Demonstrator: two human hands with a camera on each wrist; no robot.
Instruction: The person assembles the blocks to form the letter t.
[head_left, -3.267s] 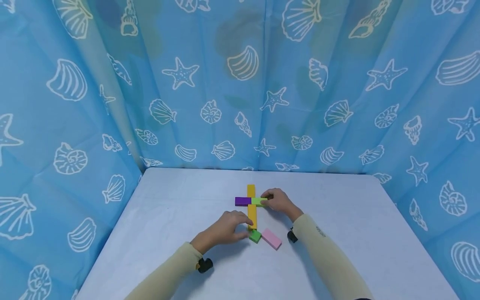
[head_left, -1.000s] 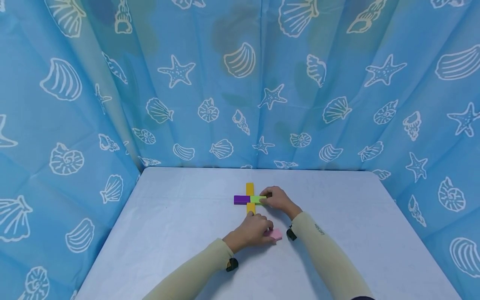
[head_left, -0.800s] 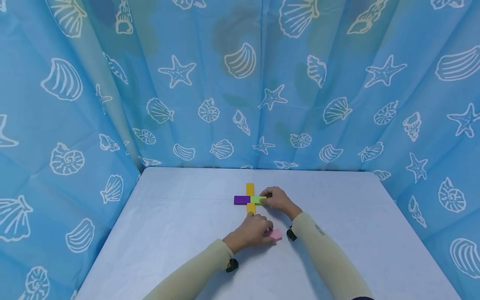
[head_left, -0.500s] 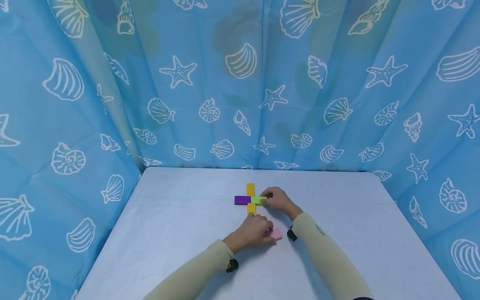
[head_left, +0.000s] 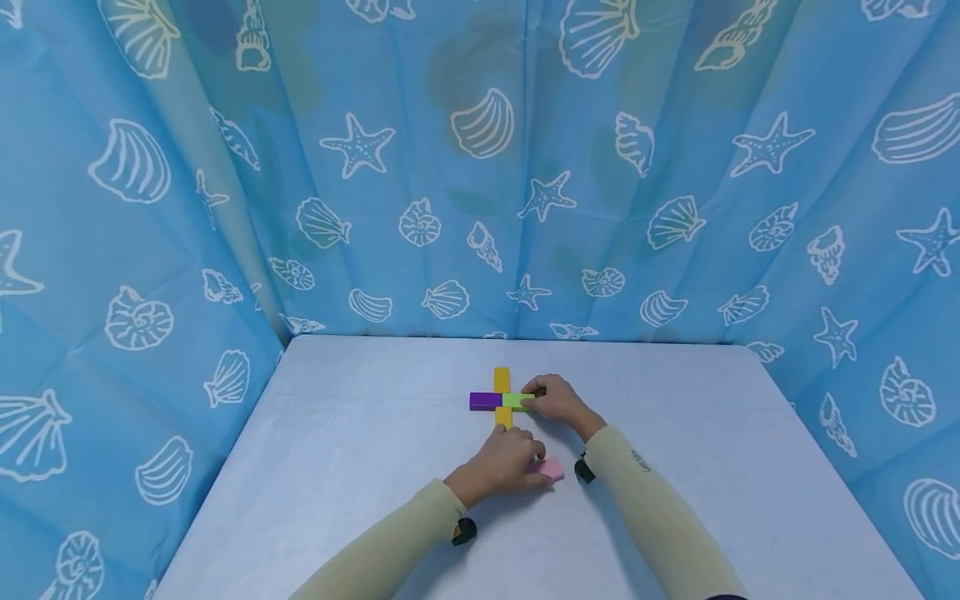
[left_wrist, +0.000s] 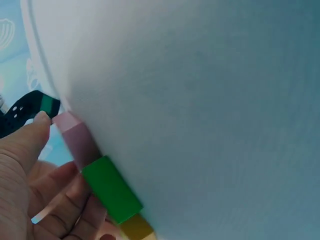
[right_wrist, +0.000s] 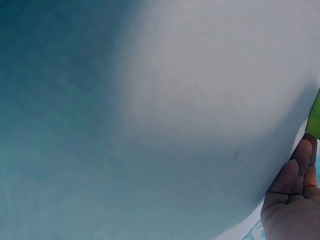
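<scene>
Small rectangular blocks form a cross on the table in the head view: a far yellow block [head_left: 502, 379], a purple block [head_left: 486, 401], a light green block [head_left: 516, 400] and a near yellow block [head_left: 503, 416]. My right hand [head_left: 557, 397] pinches the right end of the light green block. Lower down, my left hand [head_left: 502, 462] has its thumb and fingers around a pink block [head_left: 552, 469]. In the left wrist view, a green block [left_wrist: 111, 190] lies between the pink block and the near yellow one, its side against my fingers. The head view hides that green block behind my left hand.
A white-covered table [head_left: 360, 433] bears the blocks. Behind it and along the sides hangs a blue curtain [head_left: 420, 183] with shell and starfish prints. Each wrist wears a dark strap, such as the left wrist strap [head_left: 464, 531].
Since the oldest frame, my left hand has moved right from the near yellow and green blocks to grip the pink block, which has turned. My right hand stays on the light green block.
</scene>
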